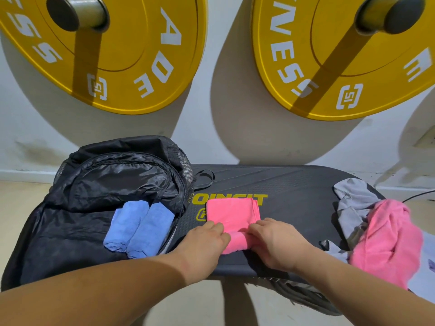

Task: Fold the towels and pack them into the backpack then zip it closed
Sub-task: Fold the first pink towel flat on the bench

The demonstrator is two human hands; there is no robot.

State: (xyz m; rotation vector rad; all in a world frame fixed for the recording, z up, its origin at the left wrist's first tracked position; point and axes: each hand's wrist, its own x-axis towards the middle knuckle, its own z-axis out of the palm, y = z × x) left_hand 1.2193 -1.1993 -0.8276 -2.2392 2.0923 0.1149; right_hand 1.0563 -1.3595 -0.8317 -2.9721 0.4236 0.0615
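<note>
A black backpack point(77, 222) lies unzipped and spread flat on the left of a dark step platform point(294, 196). Two rolled blue towels point(138, 229) rest side by side in its open compartment. A pink towel point(231, 211) lies folded flat on the platform's middle, its near end curled into a roll. My left hand point(204, 243) and my right hand point(275, 241) press on that rolled end from either side, fingers curled over it. At the right, a crumpled pink towel point(388, 241) sits on a crumpled grey towel point(353, 203).
Two yellow weight plates point(131, 67) point(348, 74) hang on pegs against the white wall behind the platform. A light floor surrounds the platform. A black strap loop point(204, 178) sticks out from the backpack's right side. A cable runs at the far right.
</note>
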